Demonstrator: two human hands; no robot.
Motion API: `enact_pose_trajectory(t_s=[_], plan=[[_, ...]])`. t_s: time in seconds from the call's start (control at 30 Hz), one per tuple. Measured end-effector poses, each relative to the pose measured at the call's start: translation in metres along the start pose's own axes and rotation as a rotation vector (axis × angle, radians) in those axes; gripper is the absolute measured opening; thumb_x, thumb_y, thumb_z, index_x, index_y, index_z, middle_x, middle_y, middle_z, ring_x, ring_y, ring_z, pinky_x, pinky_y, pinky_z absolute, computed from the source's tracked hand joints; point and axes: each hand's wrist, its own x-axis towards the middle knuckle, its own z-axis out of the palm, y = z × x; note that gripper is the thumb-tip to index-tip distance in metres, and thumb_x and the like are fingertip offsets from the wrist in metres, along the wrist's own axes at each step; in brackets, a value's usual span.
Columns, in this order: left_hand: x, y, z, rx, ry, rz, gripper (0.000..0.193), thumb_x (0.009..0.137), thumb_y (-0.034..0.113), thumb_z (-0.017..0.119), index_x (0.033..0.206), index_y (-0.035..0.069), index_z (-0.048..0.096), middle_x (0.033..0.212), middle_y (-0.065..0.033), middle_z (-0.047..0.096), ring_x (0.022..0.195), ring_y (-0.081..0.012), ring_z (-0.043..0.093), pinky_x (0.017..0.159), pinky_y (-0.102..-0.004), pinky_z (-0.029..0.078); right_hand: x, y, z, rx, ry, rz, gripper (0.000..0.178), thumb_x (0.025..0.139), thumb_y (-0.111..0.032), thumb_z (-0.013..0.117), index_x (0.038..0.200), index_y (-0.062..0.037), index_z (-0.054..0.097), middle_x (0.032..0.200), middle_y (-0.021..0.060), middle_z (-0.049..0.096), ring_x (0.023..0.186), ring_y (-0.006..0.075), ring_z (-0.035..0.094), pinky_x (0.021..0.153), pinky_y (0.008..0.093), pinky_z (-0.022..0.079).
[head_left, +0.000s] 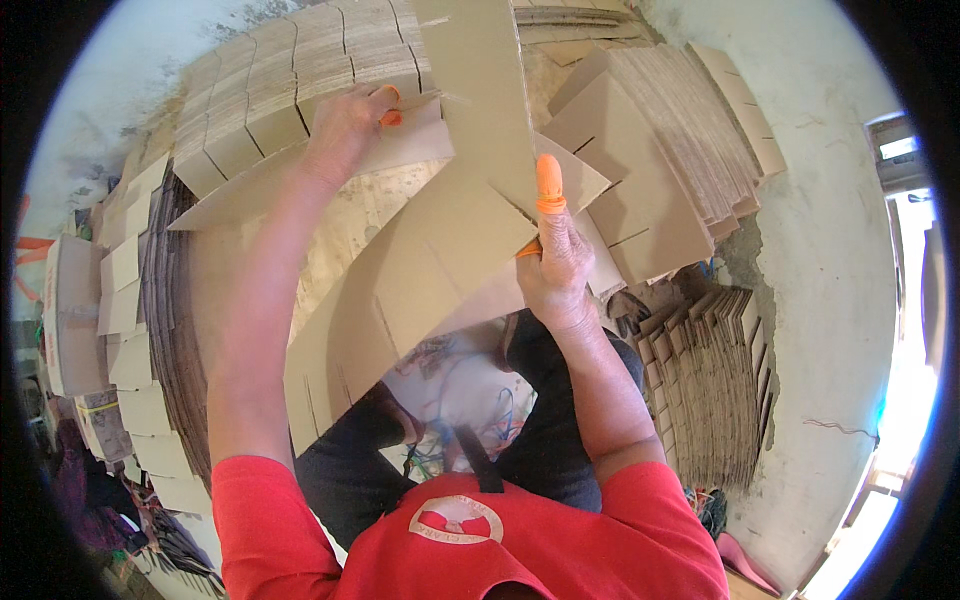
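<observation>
My left hand (348, 128), with orange finger cots on its fingertips, is closed on the upper edge of a long cardboard strip (415, 140) in front of the far stack. My right hand (560, 270) grips slotted cardboard divider pieces, its thumb in an orange cot lying along their edge. One of them, a broad slotted piece (400, 285), slants down to the left over my lap. A tall plain cardboard strip (485, 90) rises away from me between my hands. How these pieces join behind my right fingers is hidden.
A large stack of slotted cardboard (300, 75) stands at the far left, another stack (650, 150) at the far right. More dividers (710, 390) are piled by the right wall. Bundled cardboard (165, 330) and a white carton (72, 315) line the left side.
</observation>
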Motion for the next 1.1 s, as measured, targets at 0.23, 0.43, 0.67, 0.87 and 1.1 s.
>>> enact_pose_trajectory(t_s=[0.23,0.43,0.67,0.87,1.1], plan=[[-0.003,0.027,-0.013,-0.015,0.065,0.010,0.017,0.073,-0.003,0.067,0.087,0.006,0.062,0.082,-0.0119,0.063,0.082,-0.0320,0.064,0.064,-0.0415,0.050,-0.004,0.004,-0.007,-0.037,-0.074,-0.043,0.083,0.066,0.011,0.059,0.145,-0.0085,0.041,0.105,0.0185,0.061,0.070,0.0351,0.063,0.059,0.0421,0.055],[-0.013,0.063,-0.031,-0.056,0.091,0.123,0.014,0.074,-0.004,0.061,0.081,0.007,0.058,0.078,-0.0090,0.062,0.078,-0.0291,0.063,0.063,-0.0404,0.051,-0.009,-0.004,-0.016,-0.059,-0.182,0.078,0.087,0.070,0.011,0.055,0.151,-0.0134,0.032,0.108,0.0176,0.061,0.073,0.0362,0.064,0.060,0.0421,0.055],[-0.021,0.100,-0.062,-0.437,-0.042,-0.047,0.021,0.075,0.014,0.075,0.081,0.004,0.058,0.077,-0.0114,0.061,0.074,-0.0286,0.061,0.063,-0.0410,0.048,-0.027,-0.002,-0.013,-0.152,-0.225,0.125,0.085,0.075,0.010,0.047,0.153,-0.0151,0.025,0.107,0.0165,0.059,0.073,0.0395,0.063,0.062,0.0454,0.055],[0.024,0.023,-0.063,-0.105,-0.133,-0.225,0.051,0.068,0.030,0.085,0.099,0.003,0.056,0.084,-0.0118,0.063,0.085,-0.0285,0.060,0.070,-0.0368,0.048,-0.029,-0.009,-0.012,-0.127,-0.190,0.095,0.083,0.075,0.008,0.048,0.153,-0.0118,0.025,0.109,0.0181,0.058,0.076,0.0406,0.063,0.064,0.0470,0.055],[0.031,-0.030,0.028,0.348,-0.006,-0.138,0.049,0.072,0.026,0.080,0.106,0.005,0.051,0.099,-0.0123,0.062,0.100,-0.0323,0.057,0.086,-0.0414,0.046,-0.028,-0.004,-0.014,-0.077,-0.218,0.073,0.088,0.071,0.008,0.056,0.152,-0.0091,0.028,0.121,0.0211,0.058,0.081,0.0384,0.065,0.064,0.0431,0.057]])
